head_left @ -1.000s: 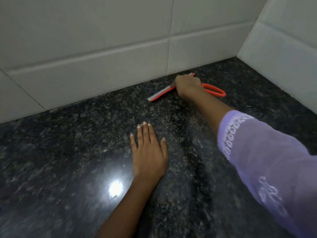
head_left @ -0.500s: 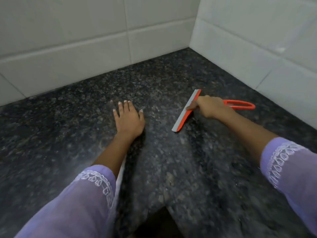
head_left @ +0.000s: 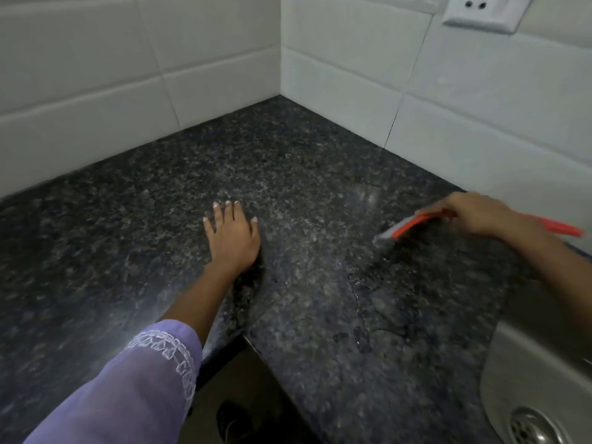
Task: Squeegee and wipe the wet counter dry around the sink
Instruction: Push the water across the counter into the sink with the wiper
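My right hand (head_left: 474,213) grips an orange squeegee (head_left: 407,226) by its handle, its grey blade edge down on the dark speckled granite counter (head_left: 288,174) at the right, close to the sink. The orange handle loop sticks out behind my wrist. A wet patch (head_left: 400,302) with a clear outline and a few drops lies on the counter below the blade. My left hand (head_left: 232,238) rests flat on the counter in the middle, fingers straight and spread. The steel sink (head_left: 525,373) shows at the lower right with its drain (head_left: 535,427).
White tiled walls (head_left: 128,84) meet in a corner behind the counter. A white wall socket (head_left: 480,11) sits on the right wall at the top. The counter's inner front edge (head_left: 224,350) runs below my left forearm, with dark floor underneath.
My right hand has pulled the squeegee from the back wall across the counter toward the right, up to the sink. My left hand stayed flat on the counter. The view turned right.
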